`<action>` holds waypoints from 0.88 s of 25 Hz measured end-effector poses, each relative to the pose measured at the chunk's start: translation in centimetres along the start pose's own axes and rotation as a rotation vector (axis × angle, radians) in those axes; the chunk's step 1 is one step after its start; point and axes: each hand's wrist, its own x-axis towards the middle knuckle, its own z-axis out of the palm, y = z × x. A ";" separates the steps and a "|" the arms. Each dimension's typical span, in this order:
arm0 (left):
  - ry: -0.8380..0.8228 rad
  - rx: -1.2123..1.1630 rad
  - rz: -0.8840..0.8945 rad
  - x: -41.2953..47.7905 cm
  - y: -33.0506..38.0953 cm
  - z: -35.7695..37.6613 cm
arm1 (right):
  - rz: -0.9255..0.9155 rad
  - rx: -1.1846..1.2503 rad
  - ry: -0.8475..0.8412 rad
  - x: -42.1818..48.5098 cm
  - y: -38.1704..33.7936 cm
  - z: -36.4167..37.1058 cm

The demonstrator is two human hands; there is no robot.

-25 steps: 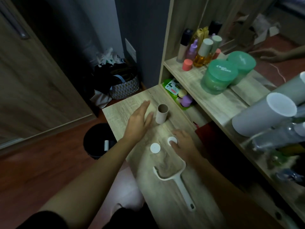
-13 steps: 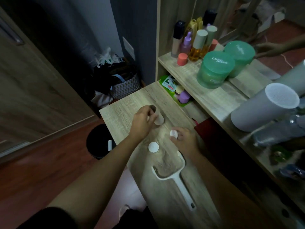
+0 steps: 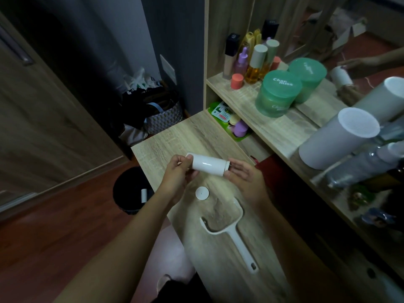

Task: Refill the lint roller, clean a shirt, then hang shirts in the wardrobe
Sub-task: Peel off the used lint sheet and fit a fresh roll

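Note:
A white lint roll [image 3: 208,164] is held level a little above the wooden table [image 3: 175,138]. My left hand [image 3: 177,178] grips its left end with curled fingers. My right hand [image 3: 244,180] is at the right end and pinches a white end cap [image 3: 227,166] against the roll's opening. A second white round cap [image 3: 202,193] lies on the table just below the roll. The white lint roller handle [image 3: 237,239], with its empty curved frame, lies nearer me on the table.
A black bin [image 3: 129,191] stands on the floor left of the table. A patterned basket [image 3: 161,119] of bags sits by the wall. The shelf on the right carries green jars [image 3: 277,92], bottles [image 3: 255,64] and a white cylinder [image 3: 336,138].
My left hand lifted the roll off the table and turned it level. My right hand picked up one cap and brought it to the roll's right end.

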 end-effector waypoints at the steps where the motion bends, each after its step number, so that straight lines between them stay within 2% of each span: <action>1: 0.002 -0.011 -0.006 -0.1 -0.2 0.1 | -0.008 -0.006 0.005 -0.2 0.1 0.1; 8: 0.002 -0.016 -0.025 -0.7 -0.8 0.8 | -0.005 0.013 0.037 -1.6 0.6 0.2; 16: -0.076 0.082 0.088 -1.3 -1.7 0.7 | 0.047 -0.110 -0.015 -1.8 1.5 -1.4; 17: -0.048 0.235 0.118 -0.9 -2.0 0.2 | 0.053 -0.106 -0.020 -1.6 1.6 -1.7; 19: -0.080 0.829 0.323 -0.1 -3.7 -1.5 | 0.058 -0.089 -0.013 -1.4 1.7 -2.3; 20: -0.172 1.115 0.439 0.3 -5.1 -2.3 | 0.058 -0.080 -0.012 -1.3 1.7 -2.5; 22: -0.344 1.503 0.521 1.0 -7.8 -3.1 | 0.059 -0.079 -0.027 -1.3 1.9 -2.8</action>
